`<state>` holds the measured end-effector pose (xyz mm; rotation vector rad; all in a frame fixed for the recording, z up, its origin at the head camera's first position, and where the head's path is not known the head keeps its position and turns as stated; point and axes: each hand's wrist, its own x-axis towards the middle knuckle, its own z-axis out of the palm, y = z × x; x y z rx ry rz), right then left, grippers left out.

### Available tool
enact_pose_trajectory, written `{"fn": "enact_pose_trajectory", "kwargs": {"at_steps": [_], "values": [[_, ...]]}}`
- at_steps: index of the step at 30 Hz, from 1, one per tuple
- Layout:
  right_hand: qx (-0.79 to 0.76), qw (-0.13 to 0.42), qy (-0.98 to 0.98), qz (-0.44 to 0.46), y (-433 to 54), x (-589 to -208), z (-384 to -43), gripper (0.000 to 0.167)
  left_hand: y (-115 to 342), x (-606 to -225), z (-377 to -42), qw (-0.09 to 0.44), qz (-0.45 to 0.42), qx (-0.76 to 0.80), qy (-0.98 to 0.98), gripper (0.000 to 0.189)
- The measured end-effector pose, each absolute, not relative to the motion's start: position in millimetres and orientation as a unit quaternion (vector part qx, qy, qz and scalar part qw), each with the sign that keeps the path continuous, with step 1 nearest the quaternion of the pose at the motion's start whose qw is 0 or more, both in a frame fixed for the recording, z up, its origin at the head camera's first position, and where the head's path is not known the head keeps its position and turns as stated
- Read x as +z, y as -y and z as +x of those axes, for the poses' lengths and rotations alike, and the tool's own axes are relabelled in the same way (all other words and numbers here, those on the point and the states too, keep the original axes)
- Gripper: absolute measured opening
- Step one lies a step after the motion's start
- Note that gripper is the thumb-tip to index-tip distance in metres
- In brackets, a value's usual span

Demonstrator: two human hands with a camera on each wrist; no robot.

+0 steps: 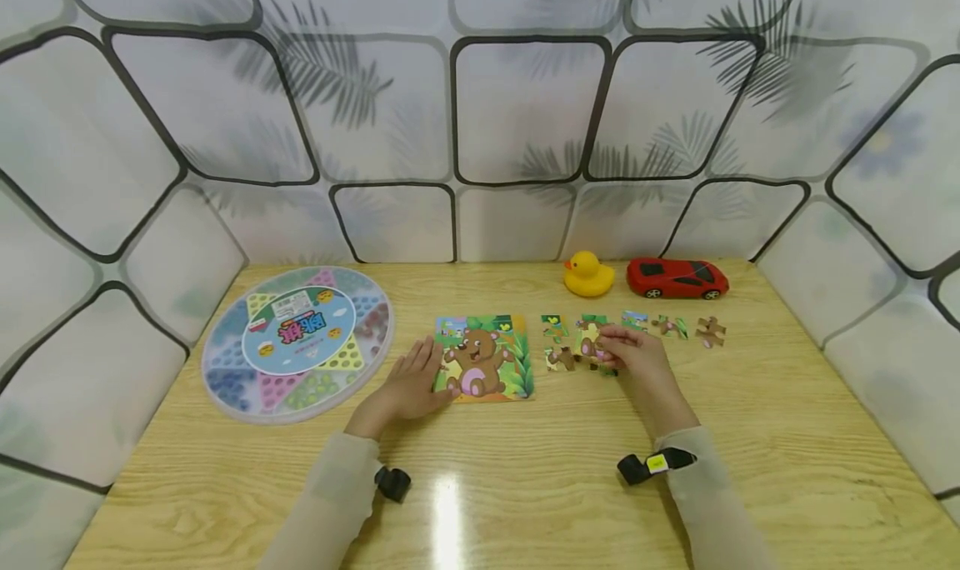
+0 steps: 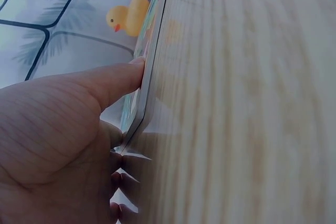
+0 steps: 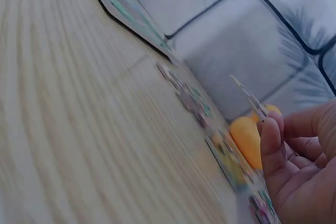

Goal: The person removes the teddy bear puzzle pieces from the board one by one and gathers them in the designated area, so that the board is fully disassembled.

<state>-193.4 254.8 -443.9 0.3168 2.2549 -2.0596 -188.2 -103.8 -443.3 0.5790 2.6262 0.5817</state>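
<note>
A bear picture puzzle (image 1: 480, 355) lies flat in the middle of the table. My left hand (image 1: 405, 387) rests at its left side, fingers fairly straight, the thumb touching the board's near edge in the left wrist view. To the right, my right hand (image 1: 639, 357) pinches a jigsaw piece (image 3: 247, 94) between thumb and fingers, raised above the table. Loose jigsaw pieces lie under and around that hand, among them a brown one (image 1: 710, 332), a green-and-brown one (image 1: 670, 327) and one (image 1: 559, 359) nearer the puzzle. The right hand partly covers some of them.
A round board-game case (image 1: 217, 337) lies on the left of the table (image 1: 525, 487). At the back right stand a yellow rubber duck (image 1: 588, 275) and a red toy car (image 1: 678, 278). Patterned fabric walls (image 1: 525, 112) enclose the back and sides.
</note>
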Motion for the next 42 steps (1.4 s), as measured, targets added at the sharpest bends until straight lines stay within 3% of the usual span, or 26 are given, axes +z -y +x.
{"fn": "enact_pose_trajectory", "kwargs": {"at_steps": [4,10,19,24,31,42], "values": [[-0.678,0.019,-0.727,0.105,-273,-444,-189,0.031,104,-443,-188,0.193,0.208,0.21,-0.936,0.082],[-0.709,-0.001,-0.698,0.101,-299,-442,-178,0.012,105,-443,-188,0.194,0.21,0.21,-0.935,0.082],[-0.735,-0.023,-0.667,0.121,-335,-440,-167,0.023,105,-442,-187,0.196,0.211,0.21,-0.934,0.082],[-0.764,-0.045,-0.628,0.141,-351,-444,-162,0.02,104,-442,-187,0.194,0.21,0.207,-0.936,0.081],[-0.74,-0.04,-0.645,0.186,-374,-449,-158,0.025,104,-443,-187,0.191,0.211,0.208,-0.936,0.081],[-0.703,-0.046,-0.685,0.184,-385,-456,-160,0.03,104,-444,-188,0.192,0.207,0.205,-0.937,0.082]]}}
